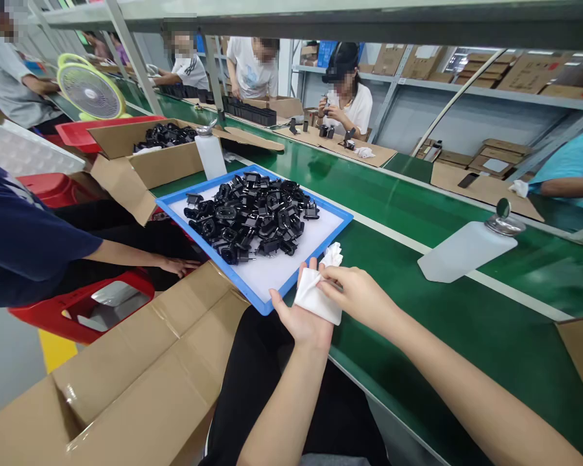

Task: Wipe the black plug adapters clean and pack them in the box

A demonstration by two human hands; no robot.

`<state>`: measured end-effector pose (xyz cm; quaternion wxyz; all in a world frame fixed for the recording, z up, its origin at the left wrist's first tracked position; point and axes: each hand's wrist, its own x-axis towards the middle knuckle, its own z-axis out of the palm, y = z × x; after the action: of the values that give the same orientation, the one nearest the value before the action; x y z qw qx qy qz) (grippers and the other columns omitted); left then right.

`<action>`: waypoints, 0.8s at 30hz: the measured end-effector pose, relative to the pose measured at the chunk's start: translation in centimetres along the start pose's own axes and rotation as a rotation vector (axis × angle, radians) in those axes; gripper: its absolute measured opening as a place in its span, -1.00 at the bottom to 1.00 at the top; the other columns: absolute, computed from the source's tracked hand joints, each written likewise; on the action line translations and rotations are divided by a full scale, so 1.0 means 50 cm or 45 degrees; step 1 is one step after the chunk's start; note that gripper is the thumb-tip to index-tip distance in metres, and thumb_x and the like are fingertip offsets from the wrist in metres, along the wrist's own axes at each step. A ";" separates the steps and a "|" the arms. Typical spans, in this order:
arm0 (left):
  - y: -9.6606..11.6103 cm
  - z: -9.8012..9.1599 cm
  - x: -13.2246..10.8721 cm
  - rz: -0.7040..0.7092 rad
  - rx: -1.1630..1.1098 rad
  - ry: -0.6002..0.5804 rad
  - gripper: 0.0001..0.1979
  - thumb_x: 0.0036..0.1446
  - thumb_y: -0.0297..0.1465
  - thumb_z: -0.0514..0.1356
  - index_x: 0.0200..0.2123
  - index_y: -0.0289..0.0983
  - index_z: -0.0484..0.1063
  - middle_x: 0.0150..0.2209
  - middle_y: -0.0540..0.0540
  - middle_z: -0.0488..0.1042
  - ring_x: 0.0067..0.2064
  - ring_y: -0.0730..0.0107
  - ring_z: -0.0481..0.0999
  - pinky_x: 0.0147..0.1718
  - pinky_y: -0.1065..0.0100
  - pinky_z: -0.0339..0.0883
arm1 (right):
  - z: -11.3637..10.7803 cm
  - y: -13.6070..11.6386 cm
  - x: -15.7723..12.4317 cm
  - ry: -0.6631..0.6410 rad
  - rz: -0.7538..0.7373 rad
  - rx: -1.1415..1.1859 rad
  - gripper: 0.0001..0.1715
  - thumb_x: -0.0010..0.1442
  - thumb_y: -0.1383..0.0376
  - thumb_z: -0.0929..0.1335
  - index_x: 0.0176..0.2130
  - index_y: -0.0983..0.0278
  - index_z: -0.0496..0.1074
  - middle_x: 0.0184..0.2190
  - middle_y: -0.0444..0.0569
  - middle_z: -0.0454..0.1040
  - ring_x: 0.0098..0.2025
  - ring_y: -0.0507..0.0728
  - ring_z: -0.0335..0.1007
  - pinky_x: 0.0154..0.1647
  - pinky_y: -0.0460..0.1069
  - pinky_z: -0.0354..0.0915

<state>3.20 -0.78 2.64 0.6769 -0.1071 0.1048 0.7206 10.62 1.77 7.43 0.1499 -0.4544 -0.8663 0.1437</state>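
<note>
A folded white cloth [315, 299] lies across the palm of my left hand [307, 323], whose thumb and fingers are spread, palm up. The fingers of my right hand [352, 291] pinch the upper part of that cloth. Just beyond my hands sits a crumpled white cloth [332, 255] by the tray's corner. The blue-rimmed tray [267, 305] with a white base holds a heap of black plug-like parts [252, 217]. To the right, a white bottle with a metal top [469, 251] is on the green table [388, 323].
An open cardboard box [150, 362] is at my lower left. Another white bottle [210, 155] and a box of black parts [168, 165] stand behind the tray. A person's arm [131, 254] reaches in at left, near a red stool [82, 314]. Other people sit across the table.
</note>
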 end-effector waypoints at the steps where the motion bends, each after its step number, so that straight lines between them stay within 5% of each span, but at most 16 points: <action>1: 0.000 -0.001 0.001 -0.029 -0.013 -0.008 -0.36 -0.12 0.03 -0.12 -0.12 -0.34 0.20 0.00 -0.20 0.18 -0.02 0.16 0.21 -0.12 0.22 0.17 | -0.003 0.006 0.008 -0.047 0.010 0.018 -0.81 0.08 0.38 0.19 -0.56 0.29 0.20 -0.57 -0.19 0.30 -0.56 -0.03 0.17 -0.56 -0.13 -0.02; 12: 0.000 -0.008 -0.002 -0.156 -0.068 -0.144 -0.45 -0.11 -0.01 -0.06 -0.23 -0.36 0.27 -0.22 -0.21 0.33 -0.13 0.25 0.32 -0.20 0.32 0.21 | 0.007 0.018 0.029 -0.038 0.025 0.029 -0.91 0.03 0.46 0.21 -0.46 0.29 0.19 -0.63 -0.23 0.25 -0.58 -0.02 0.17 -0.49 -0.11 0.00; 24: -0.003 -0.006 -0.001 -0.183 -0.063 -0.282 -0.62 -0.01 -0.20 -0.07 -0.25 -0.35 0.29 -0.19 -0.16 0.31 -0.08 0.32 0.28 -0.16 0.39 0.18 | 0.025 0.036 0.028 0.197 -0.104 -0.249 -0.87 -0.01 0.31 0.30 -0.35 0.25 0.29 -0.36 -0.07 0.27 -0.26 0.13 0.16 -0.27 0.02 0.06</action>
<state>3.34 -0.92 2.38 0.7315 -0.0507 0.0038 0.6799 10.72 3.75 5.80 0.1773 -0.4409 -0.8797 0.0169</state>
